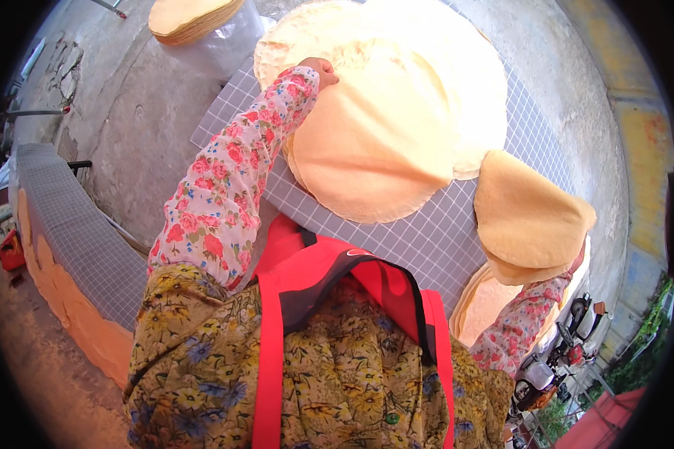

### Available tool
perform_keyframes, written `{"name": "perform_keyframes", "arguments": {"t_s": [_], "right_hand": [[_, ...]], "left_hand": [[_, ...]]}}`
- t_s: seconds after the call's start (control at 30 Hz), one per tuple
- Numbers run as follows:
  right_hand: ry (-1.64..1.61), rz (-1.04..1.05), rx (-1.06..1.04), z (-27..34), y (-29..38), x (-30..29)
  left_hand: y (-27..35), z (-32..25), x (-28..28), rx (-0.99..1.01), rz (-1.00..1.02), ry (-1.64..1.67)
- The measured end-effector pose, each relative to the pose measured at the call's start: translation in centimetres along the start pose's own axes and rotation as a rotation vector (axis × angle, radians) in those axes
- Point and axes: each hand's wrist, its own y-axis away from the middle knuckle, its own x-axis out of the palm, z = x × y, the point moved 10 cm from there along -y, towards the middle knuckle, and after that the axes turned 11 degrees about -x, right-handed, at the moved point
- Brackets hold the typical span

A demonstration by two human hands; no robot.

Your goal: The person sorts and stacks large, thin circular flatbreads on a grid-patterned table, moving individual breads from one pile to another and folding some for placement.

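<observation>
Broad, thin round tan sheets (382, 140), of a material I cannot settle, overlap in a pile on a table with a grey grid-patterned cover (432, 241). My left hand (321, 72) rests at the pile's upper left with its fingertips together on the edge of a sheet; whether it pinches the sheet I cannot tell. Out to the right, my right hand (579, 262) is mostly hidden behind a folded tan sheet (531, 216), which hangs from it over the table's right part. Below that sheet lies another stack of tan sheets (486, 306).
At the upper left, a round stack (194, 19) sits on a clear plastic-wrapped bundle (222, 47). A second grid-covered surface (73, 219) with tan sheets along its edge (73, 297) stands at the left. Parked motorbikes (567, 337) show at the lower right, beyond the concrete floor.
</observation>
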Motion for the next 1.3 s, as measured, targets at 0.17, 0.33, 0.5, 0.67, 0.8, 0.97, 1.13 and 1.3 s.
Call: {"name": "perform_keyframes", "arguments": {"t_s": [0.17, 0.33, 0.5, 0.67, 0.8, 0.97, 1.13, 1.3], "right_hand": [[0.058, 0.134, 0.026, -2.6, 0.9, 5.2], [0.015, 0.114, 0.065, -3.1, 0.3, 4.9], [-0.349, 0.022, 0.087, -0.6, -3.5, 1.1], [-0.349, -0.122, -0.159, 12.1, -7.5, -6.4], [0.021, 0.175, -0.365, 13.0, -4.2, 8.5], [0.55, 0.761, -0.801, 1.1, 3.4, 24.2], [0.561, 0.812, -0.794, -7.3, 4.9, 24.5], [0.567, 0.846, -0.795, -6.9, 4.7, 24.1]], "left_hand": [[-0.6, 2.2, -0.8, -0.093, -0.076, -0.098], [3.8, 0.0, -2.4, 0.163, -0.564, -0.015], [15.0, 4.3, 2.0, 0.187, -0.408, 0.509], [19.3, 2.4, 11.2, 0.074, 0.218, 0.916], [18.5, 3.1, 9.6, -0.05, 0.261, 1.331], [15.6, 3.7, 10.0, -0.073, 0.415, 1.769], [15.2, 6.5, 9.4, 0.119, 0.323, 1.911], [13.9, 9.5, 10.4, -0.138, 0.163, 1.66]]}}
